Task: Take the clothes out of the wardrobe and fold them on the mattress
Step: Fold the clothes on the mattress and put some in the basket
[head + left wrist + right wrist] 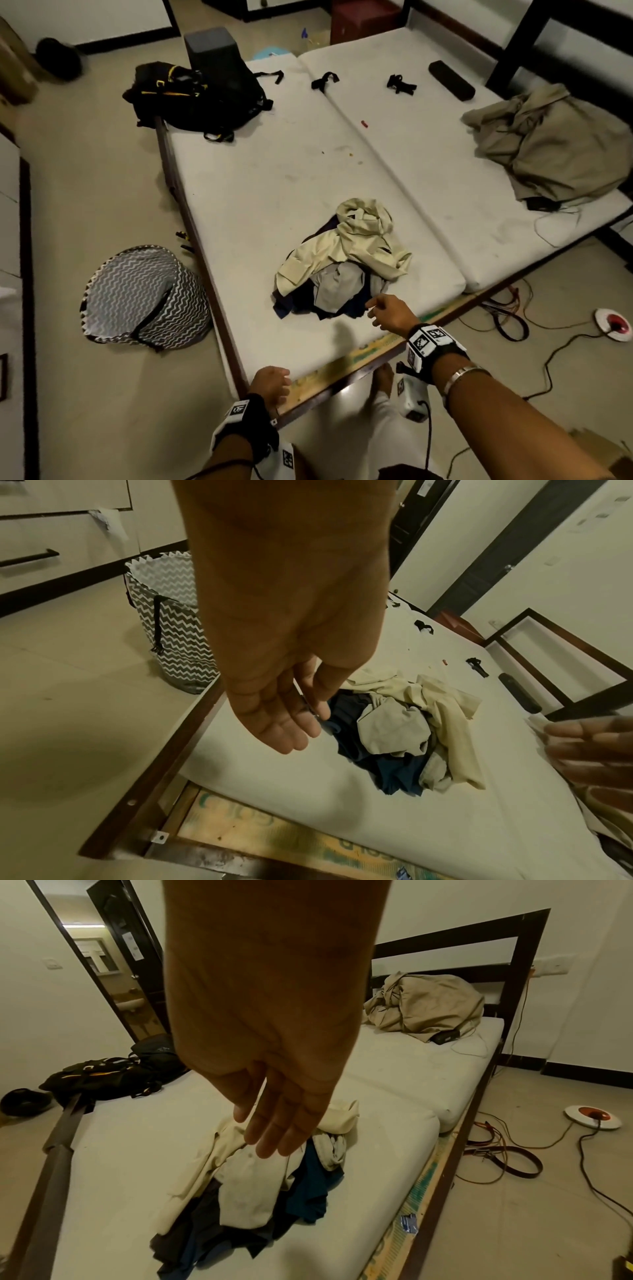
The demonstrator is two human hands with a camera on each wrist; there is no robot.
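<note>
A heap of clothes [346, 263], cream on top and dark blue beneath, lies crumpled on the near part of the white mattress [260, 192]. The same heap of clothes [407, 731] [260, 1175] shows in both wrist views. My right hand [387, 311] hovers just in front of the heap, fingers relaxed and empty; the right hand [274, 1123] is stretched above the cream cloth. My left hand [274, 380] hangs over the bed's near corner, loosely curled; the left hand [291, 723] holds nothing.
A zigzag-patterned laundry basket [144, 298] stands on the floor left of the bed. A black backpack [198, 96] sits on the far left corner, a beige bundle [555, 144] at the far right. Cables and a round plug [613, 323] lie on the floor right.
</note>
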